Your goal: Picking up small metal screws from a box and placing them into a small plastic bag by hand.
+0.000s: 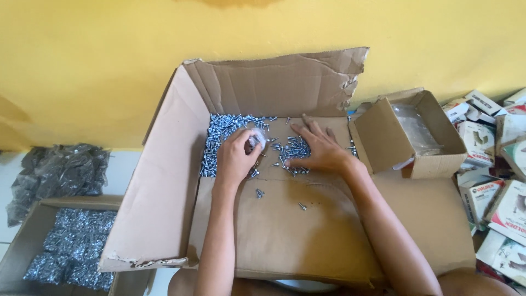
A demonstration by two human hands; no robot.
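Silver screws point(230, 129) heaped on a flattened cardboard box point(285, 230), a handful pinched in the curled left hand point(236, 156), right hand point(320, 148) spread flat over loose screws, small open carton point(383, 140) just beside.

screws point(222, 134) silver | carton point(285, 219) brown | wall point(82, 66) yellow | bag point(60, 170) seemingly dark grey

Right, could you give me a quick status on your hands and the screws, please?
Left hand closed on a few screws. Right hand flat, fingers spread over the loose screws on the cardboard. Small open box beside right wrist; nothing in the way.
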